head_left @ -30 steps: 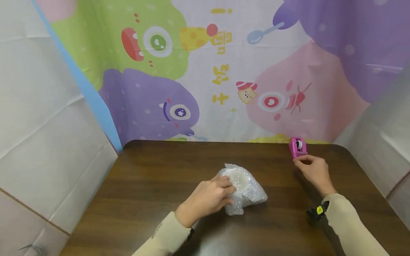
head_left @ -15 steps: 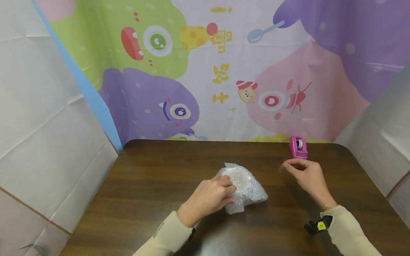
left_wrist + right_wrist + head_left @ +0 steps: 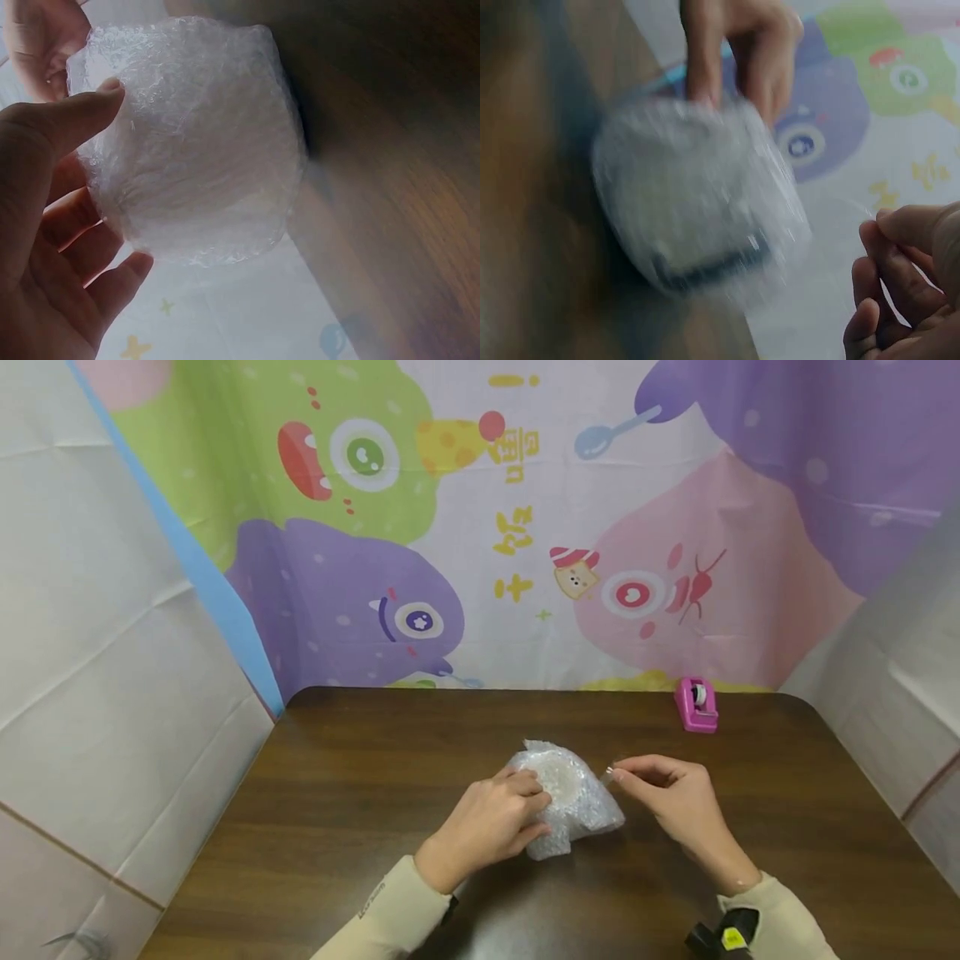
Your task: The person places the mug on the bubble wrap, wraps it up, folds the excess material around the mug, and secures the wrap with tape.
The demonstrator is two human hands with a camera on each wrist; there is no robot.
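Note:
A bundle in bubble wrap (image 3: pixel 583 802) sits on the brown table, loose wrap sticking out at its edges. My left hand (image 3: pixel 487 818) holds the bundle from the left, its fingers over the top and the thumb at the near side. In the left wrist view the thumb and fingers grip the edge of the wrapped bundle (image 3: pixel 202 142). Just right of the bundle, my right hand (image 3: pixel 678 797) pinches a short piece of clear tape (image 3: pixel 606 777) between thumb and forefinger. A dark patch shows through the blurred bundle (image 3: pixel 697 195) in the right wrist view.
A pink tape dispenser (image 3: pixel 697 706) with a white roll stands at the table's back right. Behind the table (image 3: pixel 360 760) hangs a cloth (image 3: pixel 517 643) printed with cartoon monsters. Pale panels (image 3: pixel 105 635) flank both sides.
My right hand has moved left and nearer from the tape dispenser to the bundle, carrying the piece of tape. My left hand keeps its hold on the bundle.

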